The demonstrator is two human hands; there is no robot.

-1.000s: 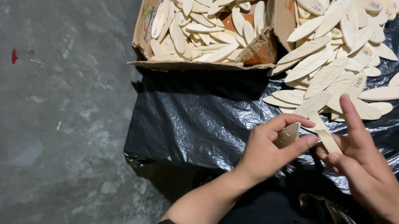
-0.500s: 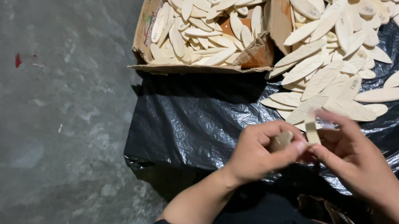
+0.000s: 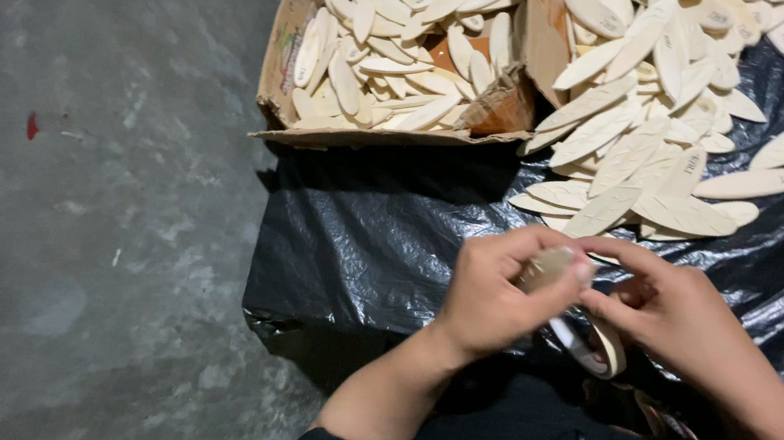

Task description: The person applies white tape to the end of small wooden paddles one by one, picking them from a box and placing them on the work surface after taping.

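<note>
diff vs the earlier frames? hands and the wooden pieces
The right hand curled its raised finger in and closed against the left hand. The light strip it held upright between them now hangs below, as a curved strip. The left hand keeps its grip on the small wooden piece. Cardboard box, loose pile and black plastic sheet unchanged.

Torn cardboard box point(image 3: 288, 30) heaped with pale, leaf-shaped wooden pieces point(image 3: 394, 49), set on grey concrete floor point(image 3: 80, 209) at the edge of crinkled black plastic sheet point(image 3: 369, 237). More of the same wooden ovals in a loose pile point(image 3: 650, 103) spread across the sheet beside the box. Small red mark point(image 3: 32, 124) on the floor, well apart.
</note>
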